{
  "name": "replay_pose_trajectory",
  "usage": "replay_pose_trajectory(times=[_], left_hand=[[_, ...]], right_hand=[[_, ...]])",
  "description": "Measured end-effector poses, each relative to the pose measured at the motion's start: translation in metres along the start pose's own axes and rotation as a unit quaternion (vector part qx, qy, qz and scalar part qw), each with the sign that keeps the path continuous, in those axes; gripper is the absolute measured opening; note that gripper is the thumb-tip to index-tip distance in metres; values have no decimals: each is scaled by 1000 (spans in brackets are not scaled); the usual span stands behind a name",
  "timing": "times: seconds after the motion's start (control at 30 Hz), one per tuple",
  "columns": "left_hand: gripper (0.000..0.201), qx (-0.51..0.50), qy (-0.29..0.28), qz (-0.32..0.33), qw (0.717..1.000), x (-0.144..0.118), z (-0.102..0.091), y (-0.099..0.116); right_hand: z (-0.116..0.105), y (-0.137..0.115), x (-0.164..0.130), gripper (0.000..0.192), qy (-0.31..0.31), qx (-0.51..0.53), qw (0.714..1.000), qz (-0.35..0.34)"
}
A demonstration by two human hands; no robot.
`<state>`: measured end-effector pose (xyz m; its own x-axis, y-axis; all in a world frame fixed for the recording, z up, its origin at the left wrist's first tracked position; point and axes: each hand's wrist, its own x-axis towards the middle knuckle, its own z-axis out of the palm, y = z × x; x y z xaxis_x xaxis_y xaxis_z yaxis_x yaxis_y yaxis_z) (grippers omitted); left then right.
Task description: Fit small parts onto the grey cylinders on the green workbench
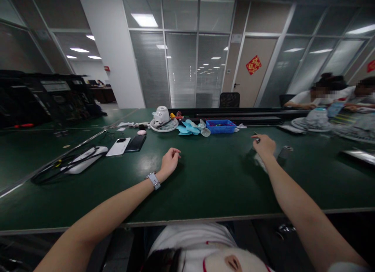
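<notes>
A: What is the right hand doing?
B: Its fingers pinch a small dark metal piece at their tips, lifted just above the green work table. A short grey cylinder stands just to its right, nearer than to the other hand.
A: And the left hand?
B: Loosely curled, holding nothing, resting on the table, a silver wristwatch behind it.
A: Beyond them?
B: One white fan motor in its round grille, one pale blue fan blade set, one blue plastic tray; two phones left of the left hand.
</notes>
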<state>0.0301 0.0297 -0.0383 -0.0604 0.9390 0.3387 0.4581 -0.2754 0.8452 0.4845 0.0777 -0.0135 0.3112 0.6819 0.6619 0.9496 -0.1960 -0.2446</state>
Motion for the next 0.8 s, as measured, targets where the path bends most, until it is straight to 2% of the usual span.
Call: replay_pose_trajectory(times=[0.27,0.4,0.5,0.57,0.63,0.7,0.8], left_hand=[[19,9,-2,4,1000,-1,-1,0],[20,9,-3,5,1000,-1,-1,0],[19,9,-3,5,1000,0,-1,-1],[19,7,-5,5,1000,0,-2,-1],[19,6,-5,4,1000,0,-2,0],[20,10,-3,0,1000,-1,-1,2],[20,11,-12,13,1000,-2,-2,6]], right_hand=[[-4,-4,-1,32,-15,12,999,34],[-4,-5,-2,45,-14,34,991,129],[-4,-1,-3,63,-65,46,974,212],[-3,3,-3,67,-93,44,965,239],[-2,2,-2,67,-90,43,966,240],[-2,-10,-3,67,-64,54,973,216],[-4,-58,-16,69,-44,120,985,117]])
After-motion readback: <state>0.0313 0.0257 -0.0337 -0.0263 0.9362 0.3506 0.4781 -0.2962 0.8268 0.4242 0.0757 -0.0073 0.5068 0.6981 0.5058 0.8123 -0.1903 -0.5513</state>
